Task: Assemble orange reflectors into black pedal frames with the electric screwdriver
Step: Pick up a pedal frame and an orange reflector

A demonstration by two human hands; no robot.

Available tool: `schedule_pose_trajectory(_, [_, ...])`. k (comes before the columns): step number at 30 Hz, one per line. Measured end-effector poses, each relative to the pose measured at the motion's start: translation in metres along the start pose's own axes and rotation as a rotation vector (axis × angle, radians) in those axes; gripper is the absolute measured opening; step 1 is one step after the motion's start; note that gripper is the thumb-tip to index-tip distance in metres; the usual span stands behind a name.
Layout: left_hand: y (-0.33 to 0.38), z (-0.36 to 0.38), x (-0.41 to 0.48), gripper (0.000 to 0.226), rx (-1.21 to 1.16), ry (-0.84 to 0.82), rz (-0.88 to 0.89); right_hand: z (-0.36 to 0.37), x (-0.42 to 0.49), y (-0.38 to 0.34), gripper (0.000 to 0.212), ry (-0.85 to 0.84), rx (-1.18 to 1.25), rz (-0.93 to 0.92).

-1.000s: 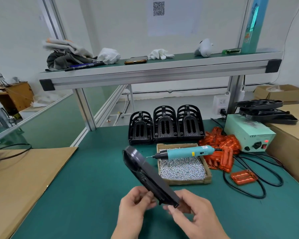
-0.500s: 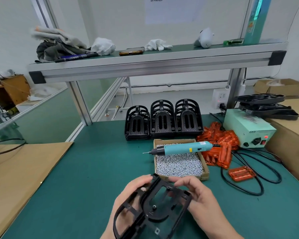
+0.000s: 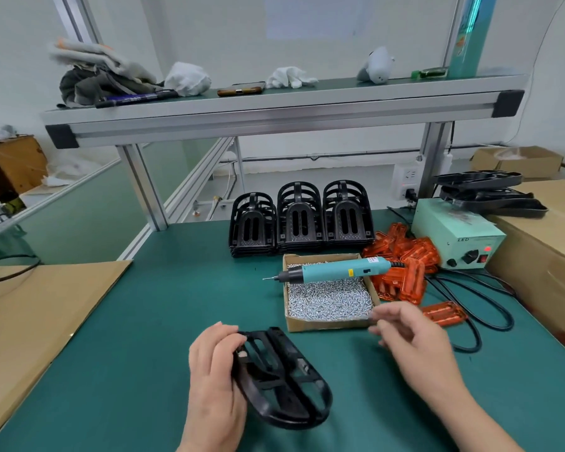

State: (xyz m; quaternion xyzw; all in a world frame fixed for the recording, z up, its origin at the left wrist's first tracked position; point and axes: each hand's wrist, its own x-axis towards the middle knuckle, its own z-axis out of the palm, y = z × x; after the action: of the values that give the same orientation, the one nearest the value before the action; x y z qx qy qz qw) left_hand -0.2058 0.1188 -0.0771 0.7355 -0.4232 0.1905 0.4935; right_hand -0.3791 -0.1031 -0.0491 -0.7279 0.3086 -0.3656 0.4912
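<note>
1. We are gripping the frame point(image 3: 284, 386) with our left hand point(image 3: 214, 370), fingers curled round its left edge; it is sitting at the mat's point(image 3: 128, 353) near end.
2. Our right hand point(image 3: 415, 344) is hovering by the screw box point(image 3: 320, 323); it is blurred, fingers loosely bent, holding nothing.
3. The screwdriver point(image 3: 336, 270) is lying across that box; reflectors point(image 3: 402, 265) are lying piled beside it.
</note>
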Motion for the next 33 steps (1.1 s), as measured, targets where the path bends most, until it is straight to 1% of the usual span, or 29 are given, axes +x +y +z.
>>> schedule_pose_trajectory(1, [-0.002,-0.003,-0.001,0.032,0.055,-0.004,0.087,-0.008,0.005,0.001,0.027,0.064,-0.101,-0.048])
schedule_pose_trajectory(3, [-0.001,-0.009,0.002,0.033,0.143,0.002,0.146,-0.026,0.014,0.004,0.024,0.166,-0.333,-0.114])
schedule_pose_trajectory(4, [-0.001,-0.012,0.001,0.034,0.164,-0.010,0.142,-0.035,0.019,0.007,0.024,0.196,-0.440,-0.121])
schedule_pose_trajectory(7, [-0.001,-0.021,-0.008,0.035,0.194,-0.075,0.181,-0.058,0.031,0.021,0.030,0.218,-0.708,-0.128])
schedule_pose_trajectory(9, [0.001,-0.029,-0.013,0.026,0.225,-0.110,0.231,-0.066,0.033,0.030,0.037,0.207,-0.786,-0.069])
schedule_pose_trajectory(10, [0.001,-0.033,-0.016,0.026,0.237,-0.132,0.260,-0.067,0.032,0.033,0.040,0.195,-0.800,-0.031])
schedule_pose_trajectory(12, [0.003,-0.040,-0.020,0.033,0.253,-0.206,0.296,-0.067,0.030,0.038,0.045,0.151,-0.809,0.032])
schedule_pose_trajectory(15, [0.007,-0.045,-0.028,0.038,0.291,-0.301,0.380,-0.064,0.029,0.041,0.045,0.115,-0.822,0.068])
schedule_pose_trajectory(18, [0.011,-0.046,-0.033,0.059,0.348,-0.399,0.414,-0.062,0.029,0.043,0.042,0.140,-0.838,0.052])
schedule_pose_trajectory(21, [0.021,-0.046,-0.033,0.082,0.390,-0.500,0.345,-0.062,0.027,0.045,0.039,0.156,-0.861,0.034])
schedule_pose_trajectory(23, [0.028,-0.045,-0.032,0.089,0.394,-0.568,0.297,-0.064,0.027,0.046,0.037,0.161,-0.845,0.024])
schedule_pose_trajectory(25, [0.034,-0.043,-0.031,0.089,0.367,-0.645,0.240,-0.064,0.027,0.047,0.036,0.161,-0.827,0.028])
schedule_pose_trajectory(28, [0.037,-0.043,-0.031,0.083,0.280,-0.706,0.161,-0.064,0.025,0.047,0.034,0.138,-0.827,0.028])
schedule_pose_trajectory(31, [0.036,-0.041,-0.031,0.091,0.255,-0.764,0.112,-0.065,0.024,0.048,0.027,0.127,-0.821,0.011])
schedule_pose_trajectory(33, [0.037,-0.035,-0.028,0.094,0.255,-0.748,0.079,-0.064,0.024,0.049,0.019,0.151,-0.808,-0.028])
